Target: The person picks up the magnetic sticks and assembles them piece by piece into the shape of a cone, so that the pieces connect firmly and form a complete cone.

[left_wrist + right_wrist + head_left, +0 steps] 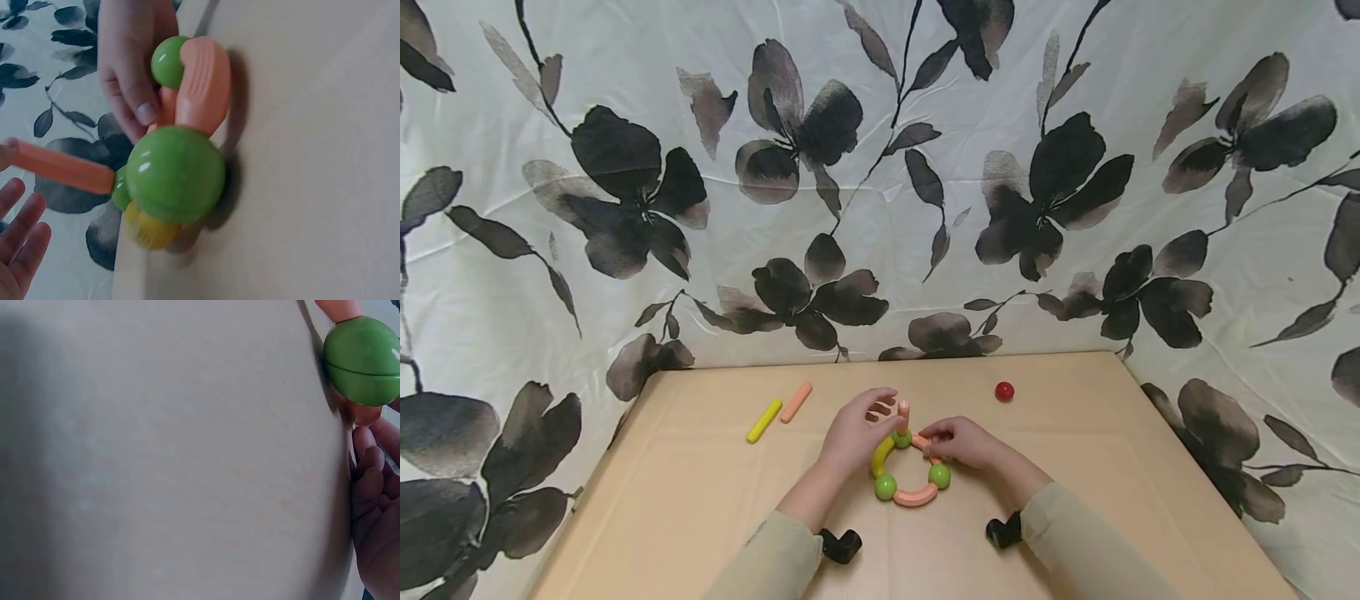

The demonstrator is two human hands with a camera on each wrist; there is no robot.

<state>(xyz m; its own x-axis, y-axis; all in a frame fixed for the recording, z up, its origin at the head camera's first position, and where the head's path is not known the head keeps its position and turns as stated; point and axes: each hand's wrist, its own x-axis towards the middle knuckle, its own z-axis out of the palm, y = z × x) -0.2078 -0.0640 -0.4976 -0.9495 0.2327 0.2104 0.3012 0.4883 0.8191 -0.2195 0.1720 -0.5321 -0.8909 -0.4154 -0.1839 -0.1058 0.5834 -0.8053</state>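
A ring of toy building pieces lies on the table: green balls [886, 487], a yellow curved rod [882, 457] and a salmon curved rod [916, 497] at the near side. From the far ball [902, 438] a straight salmon rod [903, 417] stands upright. My left hand [852, 429] pinches this rod near its top, its other fingers spread in the left wrist view. At the ring's right side, my right hand [964, 442] grips another salmon rod [167, 107] between two green balls, partly hidden by the fingers.
Left of the ring lie a loose yellow rod [764, 421] and a loose salmon rod [796, 402]. A red ball [1004, 392] sits toward the back right of the tan table [685, 500]. Behind hangs a floral cloth [910, 225].
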